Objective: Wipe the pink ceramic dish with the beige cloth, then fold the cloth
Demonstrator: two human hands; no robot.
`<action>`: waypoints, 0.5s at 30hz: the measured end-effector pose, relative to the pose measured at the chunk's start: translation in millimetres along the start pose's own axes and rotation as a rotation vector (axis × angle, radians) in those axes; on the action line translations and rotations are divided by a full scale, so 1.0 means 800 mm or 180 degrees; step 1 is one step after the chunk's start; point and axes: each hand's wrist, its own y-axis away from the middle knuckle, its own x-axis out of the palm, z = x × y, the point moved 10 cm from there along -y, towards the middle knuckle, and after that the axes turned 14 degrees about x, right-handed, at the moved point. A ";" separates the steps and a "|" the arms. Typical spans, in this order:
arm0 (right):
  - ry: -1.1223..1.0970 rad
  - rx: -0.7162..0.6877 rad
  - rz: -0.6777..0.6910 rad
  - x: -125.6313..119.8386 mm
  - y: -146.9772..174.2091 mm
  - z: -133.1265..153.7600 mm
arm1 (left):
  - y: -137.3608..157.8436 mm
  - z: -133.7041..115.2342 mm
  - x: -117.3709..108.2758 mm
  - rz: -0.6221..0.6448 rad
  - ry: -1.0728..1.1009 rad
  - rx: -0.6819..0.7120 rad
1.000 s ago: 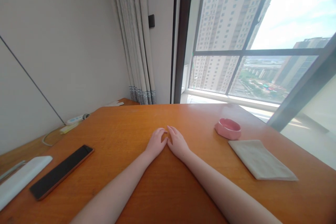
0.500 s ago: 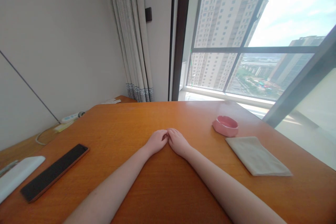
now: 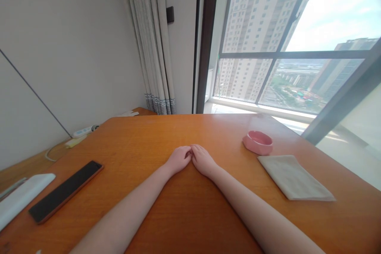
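My left hand (image 3: pixel 179 158) and my right hand (image 3: pixel 202 159) rest together on the wooden table (image 3: pixel 143 135), touching at the fingertips. The fingers of both are curled in, and nothing shows in either of them. To the right lies a folded grey cloth (image 3: pixel 296 177), and just behind it stands a pink ashtray (image 3: pixel 257 143) with a notched rim. Over on the left is a dark, flat slab (image 3: pixel 66 191) with a brown edge, resembling a phone; no hand touches it.
A white object (image 3: pixel 26 196) is cut off by the left edge. Against the wall sit a power strip (image 3: pixel 83 131) with a cable and a yellowish item (image 3: pixel 76 141). A curtain (image 3: pixel 154 47) hangs behind the table; a large window (image 3: pixel 285 55) fills the back right.
The whole view has shifted slightly, so things at the sides appear a little further right. My hands stay together in the same pose on the table.
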 end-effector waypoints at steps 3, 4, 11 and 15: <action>0.0002 -0.0013 0.0009 -0.001 0.000 0.001 | 0.000 -0.001 -0.001 0.0003 -0.0027 -0.0008; 0.0001 -0.0007 0.0014 -0.002 0.000 0.001 | 0.000 -0.001 -0.001 0.0004 -0.0035 -0.0014; 0.0057 0.0037 0.0030 0.003 0.001 0.003 | -0.001 0.000 -0.001 0.0010 0.0007 -0.0016; 0.0088 -0.0127 0.0114 -0.003 0.000 0.007 | -0.001 -0.002 -0.001 0.0019 0.0041 0.0003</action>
